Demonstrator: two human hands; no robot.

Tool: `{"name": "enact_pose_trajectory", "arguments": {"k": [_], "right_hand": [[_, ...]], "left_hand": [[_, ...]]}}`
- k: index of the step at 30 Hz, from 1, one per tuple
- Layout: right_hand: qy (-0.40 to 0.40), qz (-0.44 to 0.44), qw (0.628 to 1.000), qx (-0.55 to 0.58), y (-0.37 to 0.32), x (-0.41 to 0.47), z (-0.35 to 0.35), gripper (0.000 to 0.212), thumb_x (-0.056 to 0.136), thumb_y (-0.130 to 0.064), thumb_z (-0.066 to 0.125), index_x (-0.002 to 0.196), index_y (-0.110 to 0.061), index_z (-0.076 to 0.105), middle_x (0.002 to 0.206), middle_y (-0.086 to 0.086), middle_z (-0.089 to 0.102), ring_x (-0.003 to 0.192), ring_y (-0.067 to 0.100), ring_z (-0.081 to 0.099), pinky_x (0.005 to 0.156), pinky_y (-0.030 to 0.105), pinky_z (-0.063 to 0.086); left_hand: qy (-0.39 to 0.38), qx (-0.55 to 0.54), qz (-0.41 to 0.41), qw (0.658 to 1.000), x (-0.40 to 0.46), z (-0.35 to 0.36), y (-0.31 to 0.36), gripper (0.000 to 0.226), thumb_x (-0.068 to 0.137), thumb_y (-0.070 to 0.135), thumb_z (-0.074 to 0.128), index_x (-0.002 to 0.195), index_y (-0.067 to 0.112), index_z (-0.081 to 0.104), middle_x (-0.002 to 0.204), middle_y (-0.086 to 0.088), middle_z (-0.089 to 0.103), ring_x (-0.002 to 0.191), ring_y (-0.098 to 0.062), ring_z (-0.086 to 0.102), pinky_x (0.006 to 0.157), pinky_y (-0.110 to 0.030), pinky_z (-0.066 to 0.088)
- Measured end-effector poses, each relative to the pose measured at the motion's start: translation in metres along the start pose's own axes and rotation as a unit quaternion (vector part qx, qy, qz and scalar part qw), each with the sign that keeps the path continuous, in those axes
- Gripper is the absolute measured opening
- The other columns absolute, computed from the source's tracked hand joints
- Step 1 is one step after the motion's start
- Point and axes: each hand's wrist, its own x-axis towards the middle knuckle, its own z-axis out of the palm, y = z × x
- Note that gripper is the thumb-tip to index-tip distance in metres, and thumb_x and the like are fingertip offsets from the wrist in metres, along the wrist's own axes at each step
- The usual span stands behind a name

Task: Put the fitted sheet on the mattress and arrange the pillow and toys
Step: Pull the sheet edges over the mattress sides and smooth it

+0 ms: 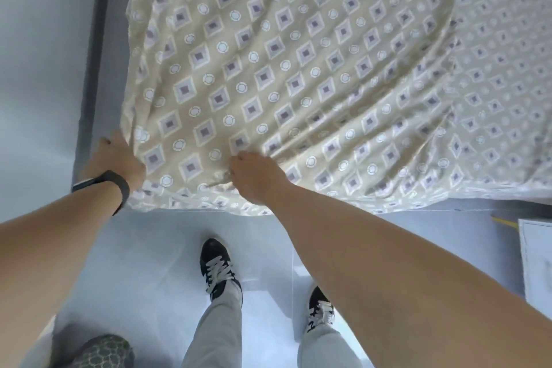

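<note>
Left hand (121,158) grips sheet (298,69) corner at bed edge, fingers tucked under fabric. Right hand (254,178) pinches bunched sheet hem, fingers curled tight.

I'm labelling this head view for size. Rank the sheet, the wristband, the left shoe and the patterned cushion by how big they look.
1. sheet, by far the largest.
2. patterned cushion, partly cut off by the frame.
3. left shoe; close to the cushion, so unsure.
4. wristband, smallest.
</note>
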Motion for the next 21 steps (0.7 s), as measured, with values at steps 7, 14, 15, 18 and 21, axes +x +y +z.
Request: {"name": "enact_pose_trajectory", "arguments": {"k": [7,14,15,18,21], "right_hand": [[0.06,0.285,0.953,0.079,0.162,-0.088,0.008,0.03,0.102,-0.021,0.041,0.129,-0.014,0.051,0.131,0.005,0.05,0.119,0.032,0.05,0.091,0.045,0.044],[0.083,0.428,0.887,0.152,0.273,-0.147,0.0,0.045,0.095,-0.012,0.046,0.139,-0.019,0.045,0.136,0.005,0.046,0.13,0.03,0.043,0.092,0.045,0.046],[0.087,0.441,0.88,0.152,0.288,-0.153,0.0,0.048,0.094,-0.01,0.046,0.142,-0.018,0.043,0.139,0.006,0.044,0.129,0.03,0.042,0.094,0.045,0.045],[0.123,0.486,0.852,0.149,0.329,-0.173,0.0,0.054,0.095,-0.008,0.049,0.147,-0.015,0.037,0.136,0.009,0.043,0.123,0.031,0.044,0.093,0.043,0.045],[0.188,0.57,0.782,0.17,0.377,-0.198,0.002,0.052,0.094,-0.009,0.055,0.142,-0.016,0.038,0.135,0.01,0.042,0.122,0.031,0.043,0.094,0.044,0.046]], "left_hand": [[0.03,0.117,0.231,0.966,-0.044,0.035,0.114,0.073,0.078,0.026,0.069,0.142,0.02,0.035,0.146,-0.012,0.031,0.136,-0.035,0.027,0.11,-0.049,0.028],[-0.096,0.06,0.342,0.933,-0.107,0.088,0.274,0.08,0.082,0.038,0.07,0.151,0.028,0.029,0.16,-0.003,0.023,0.147,-0.032,0.018,0.114,-0.051,0.034],[-0.113,0.065,0.356,0.925,-0.118,0.094,0.293,0.08,0.083,0.037,0.068,0.152,0.031,0.027,0.162,-0.001,0.02,0.149,-0.031,0.015,0.115,-0.051,0.033],[-0.135,0.117,0.363,0.914,-0.142,0.112,0.337,0.077,0.08,0.045,0.064,0.148,0.045,0.027,0.163,0.003,0.012,0.148,-0.037,0.01,0.111,-0.057,0.035],[-0.127,0.146,0.345,0.918,-0.157,0.133,0.371,0.07,0.072,0.049,0.06,0.136,0.052,0.032,0.161,0.004,0.006,0.148,-0.04,0.013,0.108,-0.06,0.036]]}}
